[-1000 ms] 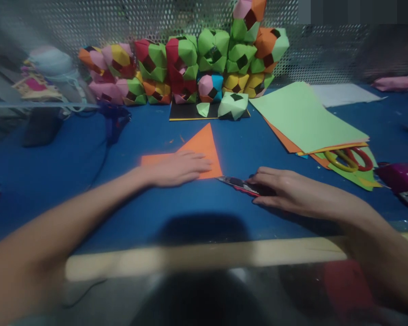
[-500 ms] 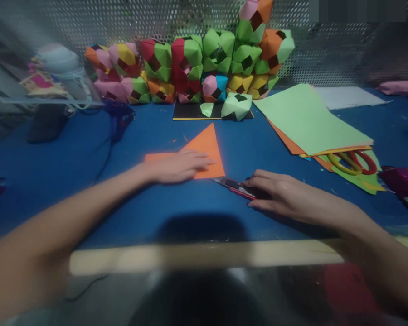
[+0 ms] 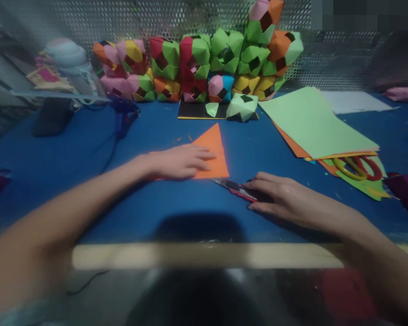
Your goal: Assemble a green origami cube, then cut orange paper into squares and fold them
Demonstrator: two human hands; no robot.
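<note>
My left hand [image 3: 180,160] lies flat with its fingers stretched out on a folded orange paper triangle [image 3: 214,147] on the blue table top [image 3: 88,158]. Just right of the triangle's lower corner, my right hand [image 3: 285,199] rests on the table with its fingers closed over a red and black utility knife [image 3: 236,187]. The knife's tip points left toward the orange paper and nearly touches its edge.
A row of stacked multicoloured folded paper cubes [image 3: 197,63] stands along the perforated back wall. One pale green cube [image 3: 242,106] sits on a black sheet. A pile of green and orange sheets [image 3: 318,124] lies at right over scissors [image 3: 358,167]. A dark cable [image 3: 122,120] runs left of centre.
Both hands stay in place on the paper and the knife. The view has shifted a little, so everything sits slightly further right and the back row looks higher.
</note>
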